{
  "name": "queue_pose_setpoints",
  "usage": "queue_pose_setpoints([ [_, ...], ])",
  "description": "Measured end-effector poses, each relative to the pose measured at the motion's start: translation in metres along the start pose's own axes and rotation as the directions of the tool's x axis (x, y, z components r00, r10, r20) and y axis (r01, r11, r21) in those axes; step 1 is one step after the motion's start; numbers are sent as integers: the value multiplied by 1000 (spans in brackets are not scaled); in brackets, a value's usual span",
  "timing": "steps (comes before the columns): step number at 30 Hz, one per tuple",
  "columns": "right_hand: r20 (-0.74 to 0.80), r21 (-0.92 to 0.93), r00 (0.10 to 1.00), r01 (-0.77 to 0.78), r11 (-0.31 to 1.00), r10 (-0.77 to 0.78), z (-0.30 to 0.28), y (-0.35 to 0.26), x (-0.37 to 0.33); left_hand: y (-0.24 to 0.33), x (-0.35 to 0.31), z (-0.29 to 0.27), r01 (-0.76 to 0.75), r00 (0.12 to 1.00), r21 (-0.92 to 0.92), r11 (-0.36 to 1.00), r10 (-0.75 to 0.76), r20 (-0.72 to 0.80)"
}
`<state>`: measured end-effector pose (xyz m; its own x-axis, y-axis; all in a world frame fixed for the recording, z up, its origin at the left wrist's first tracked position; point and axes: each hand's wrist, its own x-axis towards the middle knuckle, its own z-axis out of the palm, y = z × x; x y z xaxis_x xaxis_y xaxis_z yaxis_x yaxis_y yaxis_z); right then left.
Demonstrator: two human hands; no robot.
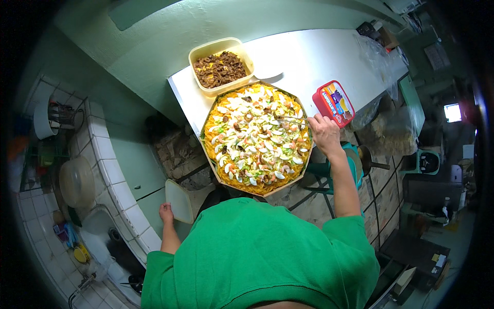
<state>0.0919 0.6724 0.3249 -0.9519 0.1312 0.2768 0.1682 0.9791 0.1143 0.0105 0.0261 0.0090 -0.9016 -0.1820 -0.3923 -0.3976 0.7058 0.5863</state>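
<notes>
A big octagonal tray [207, 150] of yellow noodles [257, 141] lies in front of me, topped with egg slices, shrimp, chopped greens and brown bits. My right hand [325, 135] is closed on a thin metal utensil [292, 118], which reaches over the noodles' right side; its tip is hard to make out. Just beyond those fingers stands a red plastic tub [334, 103]. Low at the left, my left hand [165, 212] is closed on the edge of a pale translucent lid [179, 202]. A cream container [202, 88] of brown chopped topping sits behind the tray.
The white table [309, 54] runs along the green wall, with plastic bags [378, 56] at its right end. A teal stool [355, 162] stands right of the tray. At my left is a tiled counter [110, 170] with a sink [100, 221] and a round plastic container [77, 180].
</notes>
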Motion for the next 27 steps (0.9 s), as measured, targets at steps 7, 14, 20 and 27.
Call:
queue_pose_setpoints([
  [7, 150, -17, 984, -92, 996, 94, -21, 11, -19, 2, 16, 11, -87, 996, -118, 989, 88, 0],
  [14, 124, 119, 969, -229, 966, 215, -45, 16, -23, 25, 12, 10, 51, 996, -97, 994, -45, 72],
  [20, -240, 422, 936, -138, 896, 257, -67, -4, 28, 28, 11, 5, 73, 996, -68, 995, -70, 55],
  [27, -420, 382, 884, -35, 923, 207, 59, -70, 148, 13, 17, 11, -49, 998, -13, 999, 48, -34],
])
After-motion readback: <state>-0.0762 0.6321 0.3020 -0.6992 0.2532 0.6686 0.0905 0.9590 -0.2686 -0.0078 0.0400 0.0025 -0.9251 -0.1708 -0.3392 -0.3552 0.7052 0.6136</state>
